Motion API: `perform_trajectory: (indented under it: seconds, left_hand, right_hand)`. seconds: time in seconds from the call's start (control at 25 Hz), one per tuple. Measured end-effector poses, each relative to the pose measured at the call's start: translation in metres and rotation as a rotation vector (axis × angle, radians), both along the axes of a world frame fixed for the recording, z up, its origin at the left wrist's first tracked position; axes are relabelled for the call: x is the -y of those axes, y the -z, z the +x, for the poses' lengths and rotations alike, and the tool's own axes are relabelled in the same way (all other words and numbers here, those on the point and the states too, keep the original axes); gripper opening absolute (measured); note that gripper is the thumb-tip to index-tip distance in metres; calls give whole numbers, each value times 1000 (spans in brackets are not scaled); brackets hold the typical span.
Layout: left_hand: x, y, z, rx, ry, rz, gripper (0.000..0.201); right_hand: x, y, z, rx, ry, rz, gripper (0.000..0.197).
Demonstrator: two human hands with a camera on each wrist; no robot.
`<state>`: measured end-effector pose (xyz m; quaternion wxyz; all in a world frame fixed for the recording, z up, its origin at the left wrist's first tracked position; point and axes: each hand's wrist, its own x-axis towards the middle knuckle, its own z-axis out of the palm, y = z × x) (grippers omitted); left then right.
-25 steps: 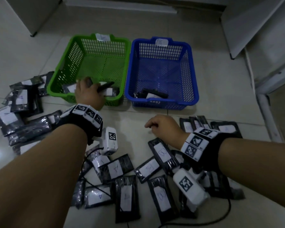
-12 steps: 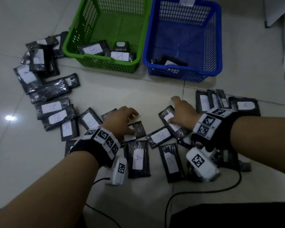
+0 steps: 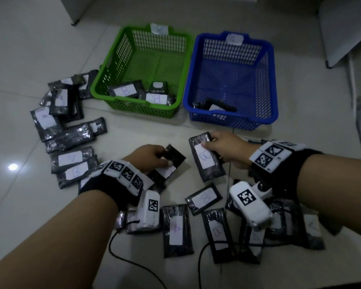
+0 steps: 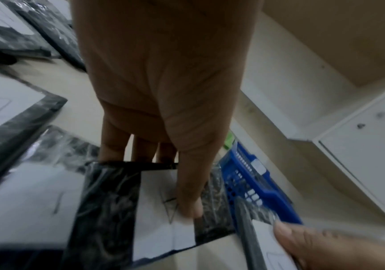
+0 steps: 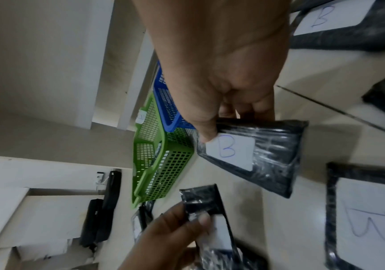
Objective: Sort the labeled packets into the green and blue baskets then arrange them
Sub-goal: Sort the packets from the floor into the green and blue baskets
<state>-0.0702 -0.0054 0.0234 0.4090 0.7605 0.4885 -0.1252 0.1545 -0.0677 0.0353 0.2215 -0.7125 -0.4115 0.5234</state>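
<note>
Lying nearest: black labelled packets scattered on the pale tiled floor under and before both forearms, among them an "A" packet and a "B" packet side by side, with another "B" packet just beyond them.
Wrist gear: marker bands and white camera units on both wrists, black cables trailing toward the viewer.
Left hand: thumb on top and fingers beneath, pinching a black packet at its white label; the left wrist view shows the thumb pressed on a pencilled letter, seemingly "A", partly covered.
Right hand: thumb and fingers clamped on the upper end of a "B"-labelled packet; the right wrist view shows the thumb tip at the label's corner and the packet tilted off the floor.
Hands' relation: near each other, not touching, each with its own packet.
Left pile: overlapping packets on the floor left of the baskets.
Green basket: beyond the hands, holding three packets at its near end, two showing "B" labels; paper tag on its far rim.
Blue basket: touching the green one on the right, holding a packet at its near wall; paper tag on its far rim.
</note>
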Motion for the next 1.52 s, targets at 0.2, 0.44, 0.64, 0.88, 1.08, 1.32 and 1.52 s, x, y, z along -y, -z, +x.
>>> perform_trajectory:
  seconds: [0.2,0.44,0.64,0.88,1.08,1.32,1.52]
  left_hand:
    - [-80,-57,-18,230,-289,-10,20]
    - [-139,-92,-38,716,-792,-94,25]
    - [-161,-55,-35,806,-739,-126,15]
    - [-171,-16,-2,884,-756,-188,42]
    - [-145,-40,69,873,-583,-16,60]
    - [-100,-18,146,664,-95,321,26]
    - [-99,5,158,501,153,400,30]
  right_hand:
    - [-52,-43,-18,-69,89,292,23]
    - [-143,-70,-53,-98,117,261,55]
    - [-173,-16,-78,31,250,245,56]
    - [-153,-6,-72,442,186,418,34]
    - [-83,-12,-17,687,366,510,15]
    - [-19,11,21,961,435,358,26]
    - [5,27,32,816,321,489,51]
